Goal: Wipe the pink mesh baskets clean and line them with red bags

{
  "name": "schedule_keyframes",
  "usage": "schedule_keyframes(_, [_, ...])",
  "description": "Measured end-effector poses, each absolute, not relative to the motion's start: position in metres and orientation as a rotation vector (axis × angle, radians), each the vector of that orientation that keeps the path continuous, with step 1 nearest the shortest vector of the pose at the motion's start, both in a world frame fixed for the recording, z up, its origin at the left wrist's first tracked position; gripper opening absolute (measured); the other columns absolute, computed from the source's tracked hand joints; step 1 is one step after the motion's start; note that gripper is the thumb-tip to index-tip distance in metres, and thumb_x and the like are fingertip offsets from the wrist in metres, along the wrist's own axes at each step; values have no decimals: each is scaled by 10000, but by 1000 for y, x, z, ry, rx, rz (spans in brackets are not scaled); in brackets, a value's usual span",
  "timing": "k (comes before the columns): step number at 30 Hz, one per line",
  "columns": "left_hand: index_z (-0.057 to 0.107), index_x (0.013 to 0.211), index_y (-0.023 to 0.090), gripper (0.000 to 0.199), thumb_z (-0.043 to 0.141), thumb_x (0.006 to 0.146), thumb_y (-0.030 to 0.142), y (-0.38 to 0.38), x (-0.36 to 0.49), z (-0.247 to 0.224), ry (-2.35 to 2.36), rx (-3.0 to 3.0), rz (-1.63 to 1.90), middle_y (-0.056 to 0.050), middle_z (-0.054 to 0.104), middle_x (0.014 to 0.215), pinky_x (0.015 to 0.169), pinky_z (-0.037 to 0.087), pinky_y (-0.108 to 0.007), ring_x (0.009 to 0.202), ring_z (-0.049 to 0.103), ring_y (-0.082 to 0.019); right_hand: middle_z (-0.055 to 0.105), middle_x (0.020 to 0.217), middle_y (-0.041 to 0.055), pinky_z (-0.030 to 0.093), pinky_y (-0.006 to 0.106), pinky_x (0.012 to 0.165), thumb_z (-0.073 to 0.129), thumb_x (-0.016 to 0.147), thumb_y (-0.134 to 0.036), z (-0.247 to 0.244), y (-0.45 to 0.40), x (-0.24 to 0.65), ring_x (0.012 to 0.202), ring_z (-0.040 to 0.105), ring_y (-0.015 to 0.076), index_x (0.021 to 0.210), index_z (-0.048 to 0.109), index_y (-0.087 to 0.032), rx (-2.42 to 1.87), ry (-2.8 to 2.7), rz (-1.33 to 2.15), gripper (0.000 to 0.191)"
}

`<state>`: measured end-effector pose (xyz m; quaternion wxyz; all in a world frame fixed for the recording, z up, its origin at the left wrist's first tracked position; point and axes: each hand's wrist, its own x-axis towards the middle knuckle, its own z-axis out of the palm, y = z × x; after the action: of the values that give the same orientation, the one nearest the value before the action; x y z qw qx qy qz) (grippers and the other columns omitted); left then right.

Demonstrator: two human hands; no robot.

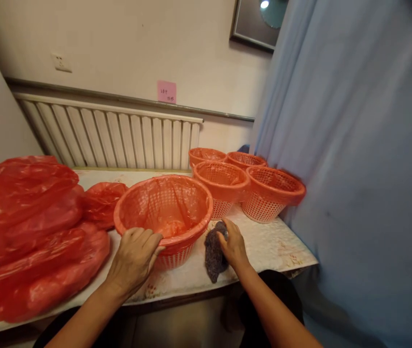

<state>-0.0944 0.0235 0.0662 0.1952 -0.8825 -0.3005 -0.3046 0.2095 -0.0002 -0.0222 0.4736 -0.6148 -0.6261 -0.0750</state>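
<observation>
My left hand (pixel 133 258) is closed over the near rim of an orange-red plastic basket (pixel 182 246). A thin red plastic bag (pixel 162 198) lines this basket and folds over its rim. To the basket's right, my right hand (pixel 234 242) grips a dark grey, fuzzy cloth (pixel 213 253) that rests on the table. The fingertips there are partly hidden by the cloth. Just behind the cloth stands another lined basket (pixel 222 195), apart from my right hand.
A large heap of red plastic bags (pixel 32 241) covers the table's left side. More lined baskets (pixel 273 195) stand at the back right, beside a blue curtain (pixel 354 169). A white radiator (pixel 119 135) runs behind the pale table cover (pixel 263 246).
</observation>
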Motion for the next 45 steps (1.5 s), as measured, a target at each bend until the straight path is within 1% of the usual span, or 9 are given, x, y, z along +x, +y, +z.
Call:
schedule_keyframes(4, [587,943,159,179,429,944,245,24,-94,66,-849,-2455,-845,-51,585,767,749,378,-396,754,488,-234,471,1385,196,324,524,1090,635,767,-315,-90,21,243,1334,387,334,1303,494,-120,-1798,-1363,79,587])
schedule_keyframes(7, [580,956,160,166,435,938,238,25,-94,64,-826,-2446,-868,-55,588,777,756,383,-401,763,495,-239,517,1341,192,365,517,1060,652,731,-306,-120,38,244,1282,461,336,1308,488,-129,-1842,-1322,193,625])
schedule_keyframes(17, [551,994,142,129,468,927,215,25,-101,61,-785,-2461,-854,-77,584,810,756,386,-420,785,492,-248,595,1293,112,408,387,1043,601,698,-135,-130,66,200,1209,546,234,1285,546,-158,-1621,-1538,396,590])
schedule_keyframes(23, [556,997,153,145,459,934,241,26,-100,61,-794,-2474,-868,-61,578,791,745,380,-408,763,489,-239,633,1175,142,470,415,940,543,796,-220,-93,56,207,1074,606,246,1284,517,-135,-1626,-1348,275,497])
schedule_keyframes(28, [557,987,159,145,445,940,238,24,-97,63,-821,-2483,-885,-52,576,781,754,378,-403,760,478,-232,653,1003,119,515,377,795,432,895,-226,-14,17,186,853,631,209,1312,465,-145,-1476,-1178,20,425])
schedule_keyframes(32, [563,952,161,150,432,944,235,23,-94,67,-831,-2497,-888,-51,577,766,739,382,-403,748,476,-230,543,1295,144,500,389,887,469,870,-142,46,-13,157,1095,574,225,1372,423,-222,-1221,-1616,-138,510])
schedule_keyframes(36, [554,993,168,132,450,939,229,18,-96,65,-842,-2526,-923,-58,606,807,764,412,-413,785,517,-233,569,1236,103,459,409,937,522,818,-89,68,-19,141,1126,531,237,1176,571,-222,-1248,-1978,-168,385])
schedule_keyframes(40, [431,1279,196,357,445,931,274,6,-117,60,-856,-2384,-1221,-144,585,1175,946,400,-514,1113,516,-310,599,1001,55,462,340,844,478,783,-21,65,-13,137,935,555,195,910,606,-201,-1306,-1887,-137,254])
schedule_keyframes(45, [447,1302,143,437,413,916,346,3,-158,37,-1351,-1897,-1627,-203,517,1235,990,367,-635,1217,439,-390,577,941,46,454,291,792,459,768,-10,72,-18,136,892,551,177,872,603,-199,-1178,-1768,-89,259])
